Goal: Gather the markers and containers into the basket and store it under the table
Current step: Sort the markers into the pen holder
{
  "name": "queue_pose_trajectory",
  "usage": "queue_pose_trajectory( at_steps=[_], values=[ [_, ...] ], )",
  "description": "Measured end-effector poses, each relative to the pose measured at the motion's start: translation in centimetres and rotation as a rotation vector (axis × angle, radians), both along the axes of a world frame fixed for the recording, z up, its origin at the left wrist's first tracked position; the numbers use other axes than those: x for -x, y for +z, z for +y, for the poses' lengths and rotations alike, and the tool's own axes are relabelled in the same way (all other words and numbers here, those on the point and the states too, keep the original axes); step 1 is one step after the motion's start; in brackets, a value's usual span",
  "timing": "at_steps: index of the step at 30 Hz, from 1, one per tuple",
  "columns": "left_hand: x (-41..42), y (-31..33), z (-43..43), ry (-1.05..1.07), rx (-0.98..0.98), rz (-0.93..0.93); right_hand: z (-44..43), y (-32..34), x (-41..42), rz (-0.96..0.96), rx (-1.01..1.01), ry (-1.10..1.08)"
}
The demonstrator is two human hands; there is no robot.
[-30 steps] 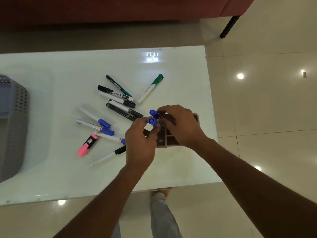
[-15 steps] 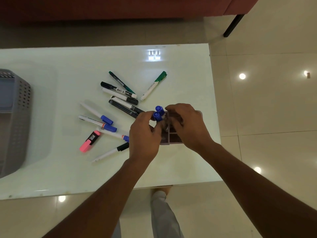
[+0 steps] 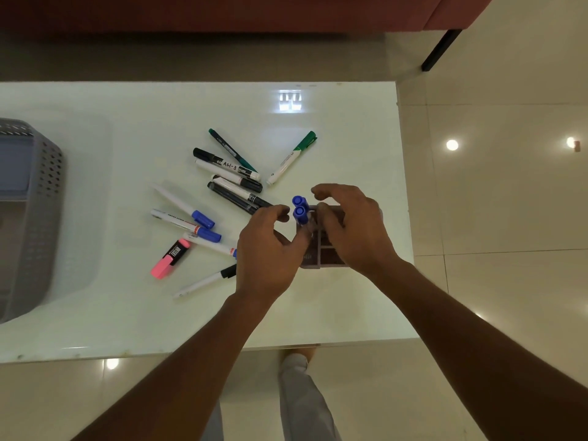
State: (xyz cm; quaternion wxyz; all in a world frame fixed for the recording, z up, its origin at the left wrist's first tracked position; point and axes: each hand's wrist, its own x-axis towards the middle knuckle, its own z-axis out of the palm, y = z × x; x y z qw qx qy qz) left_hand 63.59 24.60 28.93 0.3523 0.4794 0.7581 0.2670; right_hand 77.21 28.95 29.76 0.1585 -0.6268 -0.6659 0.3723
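Two blue-capped markers (image 3: pixel 299 209) stand upright in a small brown divided container (image 3: pixel 321 253) near the table's right side. My left hand (image 3: pixel 266 253) is just left of them, fingers loosened and apart, thumb a little off the caps. My right hand (image 3: pixel 353 226) covers the container from the right, thumb on its rim and index finger raised. Loose on the table lie a green-capped marker (image 3: pixel 292 158), several black and dark markers (image 3: pixel 234 178), several blue-capped ones (image 3: pixel 191 218), a pink highlighter (image 3: pixel 170 257) and a black-capped white marker (image 3: pixel 205 281). The grey perforated basket (image 3: pixel 41 218) sits at the left edge.
The pale glass table (image 3: pixel 127 313) ends just right of the container and close to my body. A red sofa (image 3: pixel 222 11) with a black leg (image 3: pixel 440 49) stands beyond it. Glossy tiled floor lies to the right, and my leg (image 3: pixel 302 393) shows below.
My left hand lowered the two blue markers into the container and loosened its fingers from them. My right hand stayed on the container and lifted its index finger.
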Motion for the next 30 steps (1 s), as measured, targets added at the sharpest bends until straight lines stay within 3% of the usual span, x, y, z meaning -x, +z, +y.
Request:
queue_pose_trajectory(
  at_steps=[3, 6, 10, 13, 21, 24, 30],
  values=[
    [0.7, 0.0, -0.1, 0.042, -0.109, -0.092, 1.5, -0.2, 0.2, 0.007, -0.078, -0.076],
    [2.0, -1.2, 1.5, 0.27, -0.136, -0.184, 4.6, -0.4, 1.0, 0.07, -0.079, -0.182],
    [4.3, -2.7, 5.7, 0.482, -0.025, -0.062, 9.8, -2.9, 3.5, -0.062, 0.213, -0.176],
    [6.4, -3.3, 9.1, 0.628, 0.098, -0.124, 11.9, -4.4, 5.4, -0.12, 0.378, -0.178],
    [10.7, -5.3, 13.8, 0.596, 0.263, -0.172, 13.4, -7.4, 7.5, -0.24, 0.303, -0.212],
    [11.1, -5.5, 13.8, 0.582, 0.284, -0.154, 13.1, -7.5, 7.1, -0.166, 0.311, -0.279],
    [11.4, -5.0, 13.2, 0.574, 0.302, -0.163, 12.5, -6.3, 5.1, 0.162, 0.48, -0.51]
  ],
)
